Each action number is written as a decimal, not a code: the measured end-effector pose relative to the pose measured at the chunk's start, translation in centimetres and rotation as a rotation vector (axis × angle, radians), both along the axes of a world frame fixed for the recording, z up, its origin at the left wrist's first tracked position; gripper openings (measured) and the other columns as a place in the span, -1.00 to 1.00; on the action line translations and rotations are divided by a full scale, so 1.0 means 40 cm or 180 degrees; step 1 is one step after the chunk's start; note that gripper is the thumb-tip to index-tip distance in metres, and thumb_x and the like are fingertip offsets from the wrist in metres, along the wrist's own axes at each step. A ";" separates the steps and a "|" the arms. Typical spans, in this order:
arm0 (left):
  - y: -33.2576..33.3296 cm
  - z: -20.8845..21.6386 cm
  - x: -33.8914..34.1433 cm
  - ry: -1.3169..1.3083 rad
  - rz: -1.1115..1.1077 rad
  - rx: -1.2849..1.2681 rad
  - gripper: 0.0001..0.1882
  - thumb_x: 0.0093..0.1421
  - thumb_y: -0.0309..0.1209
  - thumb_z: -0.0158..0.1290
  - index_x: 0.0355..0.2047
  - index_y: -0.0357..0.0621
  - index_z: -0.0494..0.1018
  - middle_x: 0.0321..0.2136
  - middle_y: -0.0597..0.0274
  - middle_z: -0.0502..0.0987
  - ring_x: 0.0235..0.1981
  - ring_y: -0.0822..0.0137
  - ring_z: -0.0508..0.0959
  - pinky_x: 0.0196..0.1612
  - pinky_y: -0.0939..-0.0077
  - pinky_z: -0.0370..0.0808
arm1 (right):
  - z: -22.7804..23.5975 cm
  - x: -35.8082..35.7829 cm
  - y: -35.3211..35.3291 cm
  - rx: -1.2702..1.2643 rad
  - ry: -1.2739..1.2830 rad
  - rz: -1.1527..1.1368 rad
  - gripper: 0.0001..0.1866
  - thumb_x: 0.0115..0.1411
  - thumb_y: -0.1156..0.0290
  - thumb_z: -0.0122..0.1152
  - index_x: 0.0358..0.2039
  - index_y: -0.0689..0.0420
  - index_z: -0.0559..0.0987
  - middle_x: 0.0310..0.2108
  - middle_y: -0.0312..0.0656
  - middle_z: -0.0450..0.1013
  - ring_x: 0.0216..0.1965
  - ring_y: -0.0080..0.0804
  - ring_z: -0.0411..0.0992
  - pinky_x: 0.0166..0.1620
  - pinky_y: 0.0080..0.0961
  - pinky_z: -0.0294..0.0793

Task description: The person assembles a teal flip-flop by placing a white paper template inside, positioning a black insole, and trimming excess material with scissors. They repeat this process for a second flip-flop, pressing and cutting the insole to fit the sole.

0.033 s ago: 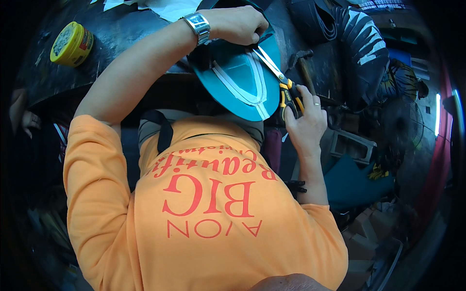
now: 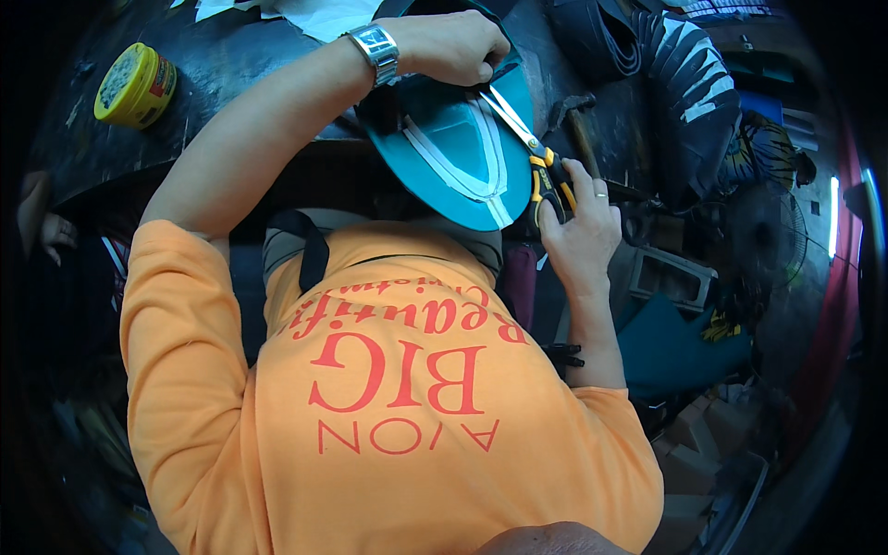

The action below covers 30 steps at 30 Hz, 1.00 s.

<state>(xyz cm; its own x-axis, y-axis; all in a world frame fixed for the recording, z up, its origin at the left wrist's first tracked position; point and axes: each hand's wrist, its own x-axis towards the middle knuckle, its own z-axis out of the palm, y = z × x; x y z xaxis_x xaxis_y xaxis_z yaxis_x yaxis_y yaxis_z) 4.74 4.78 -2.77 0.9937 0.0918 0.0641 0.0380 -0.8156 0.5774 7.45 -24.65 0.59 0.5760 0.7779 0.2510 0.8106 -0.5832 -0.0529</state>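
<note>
A teal, round-ended piece of sheet material [image 2: 412, 180] with white strips in a curved V hangs over the table's near edge. Across its upper part lies my left hand [image 2: 458, 51], fingers curled closed on it, a metal watch on the wrist. What is under those fingers is partly hidden. My right hand [image 2: 585, 217] grips scissors [image 2: 550, 176] by their black and yellow handles. Their blades are slightly parted, tips close below my left fingers, against the teal piece near its right side.
On the dark table [image 2: 250, 106] a yellow tub [image 2: 139, 88] stands at the left. White sheets [image 2: 319, 14] lie at the back. A hammer [image 2: 581, 129] rests right of the teal piece, near dark rolled material [image 2: 601, 42] and fanned dark pieces [image 2: 689, 83]. A fan [image 2: 772, 231] stands farther right.
My right hand and the scissor handles have shifted very slightly to the left. My left hand and the teal piece look the same.
</note>
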 end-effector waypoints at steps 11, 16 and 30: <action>0.006 0.062 -0.021 0.0238 -0.0059 -0.0271 -0.83 0.15 -0.45 0.02 -0.33 -0.25 0.57 -0.39 -0.17 0.62 -0.31 -0.11 0.64 -0.19 0.09 0.53 | 0.006 -0.012 0.010 -0.0378 -0.0253 0.0250 -0.47 0.03 0.34 0.34 0.08 0.09 0.56 -0.32 -0.13 0.49 -0.39 -0.21 0.49 -0.32 -0.32 0.33; 0.000 0.062 -0.009 0.0105 -0.0144 -0.0195 -0.82 0.16 -0.45 0.00 -0.32 -0.25 0.56 -0.38 -0.20 0.62 -0.29 -0.14 0.64 -0.18 0.06 0.54 | -0.003 0.006 0.006 -0.0046 0.0449 0.0343 -0.50 0.07 0.37 0.32 0.07 0.12 0.56 -0.28 -0.10 0.53 -0.39 -0.14 0.53 -0.27 -0.30 0.44; -0.001 0.055 -0.001 0.0047 -0.0123 -0.0240 -0.86 0.17 -0.46 0.04 -0.33 -0.25 0.55 -0.44 -0.18 0.61 -0.32 -0.16 0.64 -0.18 0.06 0.54 | -0.009 0.006 0.013 -0.0440 0.0664 0.0150 -0.53 0.07 0.40 0.31 0.04 0.10 0.55 -0.18 -0.03 0.60 -0.23 -0.02 0.60 -0.14 -0.24 0.56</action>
